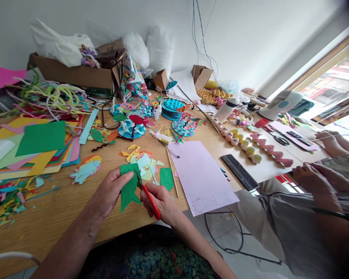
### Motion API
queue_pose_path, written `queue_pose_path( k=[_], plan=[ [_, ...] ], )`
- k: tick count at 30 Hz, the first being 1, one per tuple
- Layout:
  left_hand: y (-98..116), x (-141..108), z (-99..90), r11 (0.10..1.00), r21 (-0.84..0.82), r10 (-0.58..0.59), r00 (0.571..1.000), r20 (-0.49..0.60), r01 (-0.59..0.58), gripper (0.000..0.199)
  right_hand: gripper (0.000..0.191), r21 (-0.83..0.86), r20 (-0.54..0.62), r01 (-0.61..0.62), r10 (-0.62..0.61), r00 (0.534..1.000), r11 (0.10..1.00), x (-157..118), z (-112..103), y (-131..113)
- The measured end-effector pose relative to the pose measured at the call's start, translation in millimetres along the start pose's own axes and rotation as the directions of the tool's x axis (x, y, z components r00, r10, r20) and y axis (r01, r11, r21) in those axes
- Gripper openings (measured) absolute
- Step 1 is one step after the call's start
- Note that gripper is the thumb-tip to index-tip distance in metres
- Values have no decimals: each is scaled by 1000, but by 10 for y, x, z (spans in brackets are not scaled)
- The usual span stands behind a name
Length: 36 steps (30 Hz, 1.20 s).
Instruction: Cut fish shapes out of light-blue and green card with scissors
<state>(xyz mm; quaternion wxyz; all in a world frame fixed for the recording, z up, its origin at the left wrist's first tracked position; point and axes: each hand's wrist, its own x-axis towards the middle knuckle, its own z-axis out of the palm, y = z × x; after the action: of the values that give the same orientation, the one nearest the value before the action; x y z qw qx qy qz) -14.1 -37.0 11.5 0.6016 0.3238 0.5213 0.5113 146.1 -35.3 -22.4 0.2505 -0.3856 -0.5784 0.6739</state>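
My left hand (112, 190) pinches a green paper piece (129, 187), thumb on top, over the front of the wooden table (61, 209). The paper has a forked, tail-like lower end. Red-handled scissors (151, 201) are gripped in my right hand (159, 199), their blades at the paper's right edge. Just beyond lie pale green and yellow scraps (145, 164). A smaller green rectangle (166, 179) with a drawn outline rests right of the scraps, beside a thin wooden stick (172, 174). Light blue and orange paper fish (85, 170) lie to the left.
Stacked coloured paper (40, 139) and mixed scraps (14, 197) lie left. A lilac sheet (205, 174) with pencilled fish and a black ruler (240, 171) are right. Decorated blue discs (131, 128) sit behind. Another person's hands (317, 176) are at far right.
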Motion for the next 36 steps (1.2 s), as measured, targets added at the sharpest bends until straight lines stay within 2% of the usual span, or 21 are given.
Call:
queue_pose_path(
  k=[5,14,23,36],
  plan=[
    [13,-16,5,1000,-6,-18,999,32,18,17,35,-100,0,35,-36,999,994,9,-12,3],
    [2,5,-1,997,-29,-68,994,83,70,20,38,-159,-27,39,-43,999,986,-18,-25,-12],
    [-54,30,-56,989,-26,-143,987,72,145,26,36,-238,-32,53,-63,998,970,-33,-41,4],
    [-90,42,-126,983,32,-182,972,147,179,26,34,-203,-27,77,-84,996,976,-44,-52,21]
  ],
)
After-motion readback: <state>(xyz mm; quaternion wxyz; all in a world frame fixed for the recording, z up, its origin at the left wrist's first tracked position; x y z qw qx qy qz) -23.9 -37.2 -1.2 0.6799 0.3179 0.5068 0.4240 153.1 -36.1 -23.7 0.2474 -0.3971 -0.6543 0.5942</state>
